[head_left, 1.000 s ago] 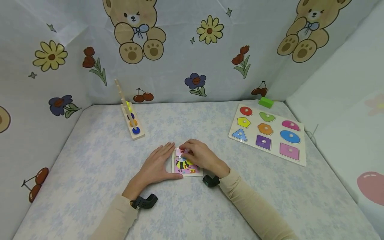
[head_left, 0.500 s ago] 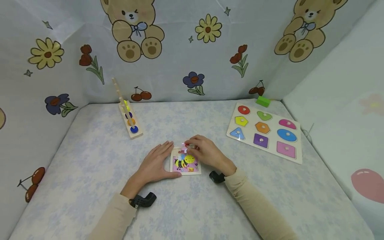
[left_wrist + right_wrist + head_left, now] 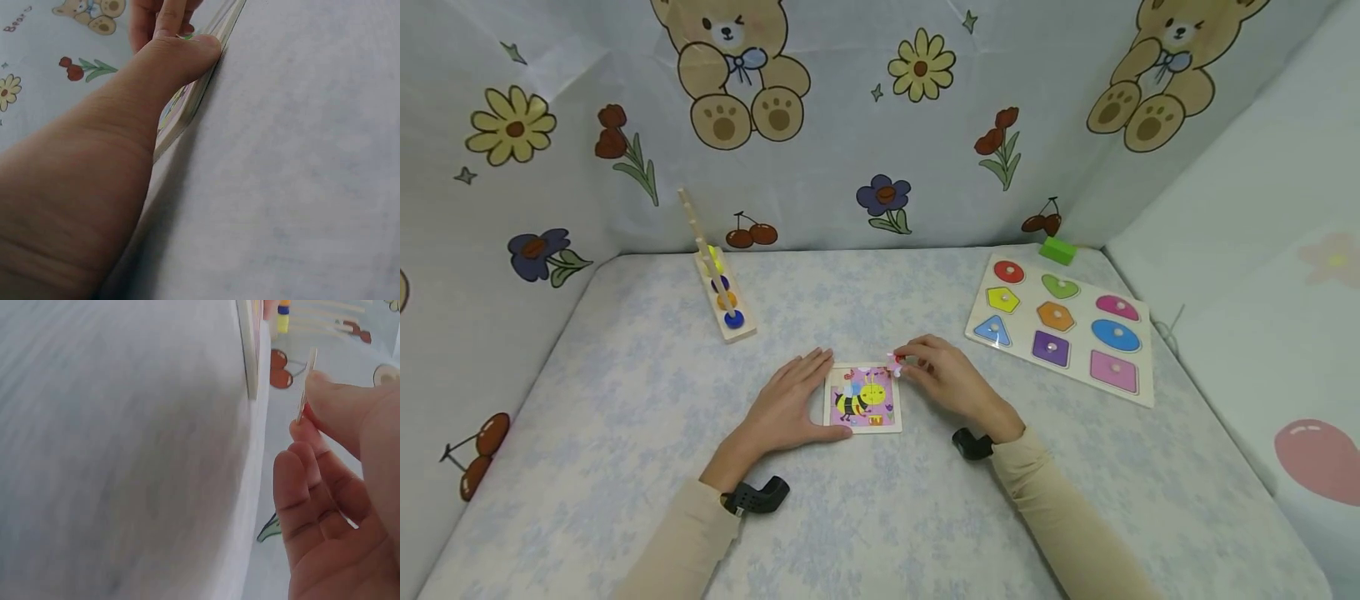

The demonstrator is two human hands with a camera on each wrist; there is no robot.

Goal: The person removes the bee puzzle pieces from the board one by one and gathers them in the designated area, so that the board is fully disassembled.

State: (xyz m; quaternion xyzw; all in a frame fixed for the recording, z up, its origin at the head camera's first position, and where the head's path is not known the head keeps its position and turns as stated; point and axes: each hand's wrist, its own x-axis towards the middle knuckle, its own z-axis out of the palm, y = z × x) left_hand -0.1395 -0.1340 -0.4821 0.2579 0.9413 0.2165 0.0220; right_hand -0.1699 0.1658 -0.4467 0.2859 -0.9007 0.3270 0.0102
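Observation:
A small square jigsaw puzzle (image 3: pixel 880 430) with a bee picture lies on the table in the head view. Bare wood shows at its upper left corner. My left hand (image 3: pixel 786 406) rests against the puzzle's left side, fingers extended and thumb along the near edge. In the left wrist view the thumb (image 3: pixel 200 53) touches the puzzle's frame. My right hand (image 3: pixel 951 379) pinches a pink puzzle piece (image 3: pixel 894 364) between thumb and fingertips, by the puzzle's upper right corner. The right wrist view shows the puzzle piece (image 3: pixel 312 359) edge-on, raised off the table.
At the back left stands a wooden peg stand (image 3: pixel 741 333) with coloured pieces. A shape board (image 3: pixel 1082 367) with several knobbed shapes lies at the right. Behind it is a green block (image 3: pixel 1057 251). A printed curtain (image 3: pixel 820 167) hangs behind the table.
My right hand has lifted the puzzle piece from the puzzle's upper left and carried it right, past its upper right corner. My left hand has stayed at the puzzle's left side.

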